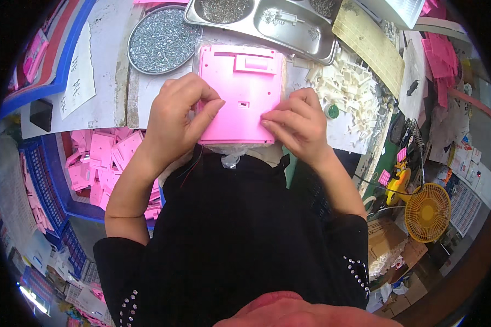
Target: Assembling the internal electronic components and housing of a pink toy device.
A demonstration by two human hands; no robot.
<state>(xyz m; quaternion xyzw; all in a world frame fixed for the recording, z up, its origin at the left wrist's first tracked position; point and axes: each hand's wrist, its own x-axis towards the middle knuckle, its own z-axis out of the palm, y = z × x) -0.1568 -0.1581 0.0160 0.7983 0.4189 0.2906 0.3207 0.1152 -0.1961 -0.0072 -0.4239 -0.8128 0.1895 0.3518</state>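
Note:
A pink plastic housing panel [240,76] lies in front of me on a pad wrapped in clear plastic [232,150]. It has a small rectangular slot near its middle and a raised block at its far edge. My left hand [183,111] is over the panel's left side, thumb and forefinger tips pinched together above its face. At the right edge my right hand [300,122] also has its thumb and fingers pinched, the tips at the panel. Whatever either pinch holds, if anything, is too small or hidden to make out.
A round dish of small screws [163,41] stands far left, beside a metal compartment tray [327,46]. White plastic parts [354,87] and a small green round object [331,111] lie to the right. A blue crate [82,210] holds pink parts; a yellow fan [428,212] stands low right.

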